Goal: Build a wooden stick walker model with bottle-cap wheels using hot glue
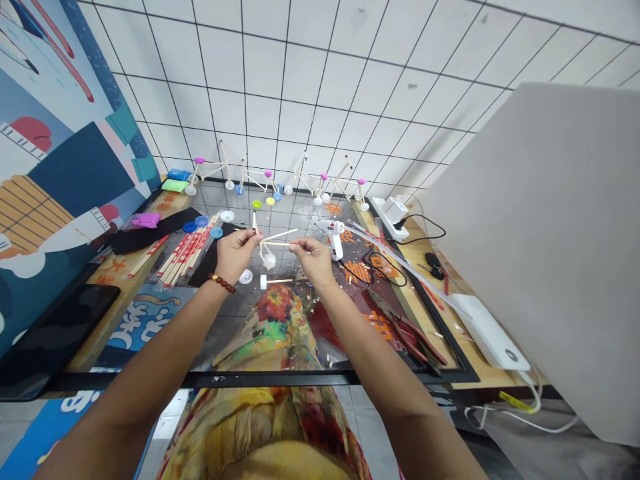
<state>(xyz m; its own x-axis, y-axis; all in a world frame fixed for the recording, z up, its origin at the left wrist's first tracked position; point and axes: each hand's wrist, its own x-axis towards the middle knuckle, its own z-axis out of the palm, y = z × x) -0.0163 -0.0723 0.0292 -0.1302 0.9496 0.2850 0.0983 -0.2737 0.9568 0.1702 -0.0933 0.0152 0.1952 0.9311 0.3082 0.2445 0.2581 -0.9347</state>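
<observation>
Both my hands are closed on a half-built bicycle model [278, 244] of thin pale wooden sticks, with a white bottle cap [269, 261] as a wheel at its lower part. The upright stick near its front is pinched by my left hand [236, 255], which wears a brown bead bracelet. My right hand [314, 260] grips the far end of a level stick between thumb and fingertips. Below them, a short stick with a white cap [263, 282] lies on the glossy tabletop. Another white cap [245, 277] rests beside my left hand.
Several finished stick bicycles [257, 175] stand along the tiled wall. A white glue gun [334, 235] lies right of my hands, near pliers [407, 330] and a power strip [389, 219]. Left are wrapped chopsticks [189, 252], blue caps [201, 221] and a black tablet or phone [55, 340].
</observation>
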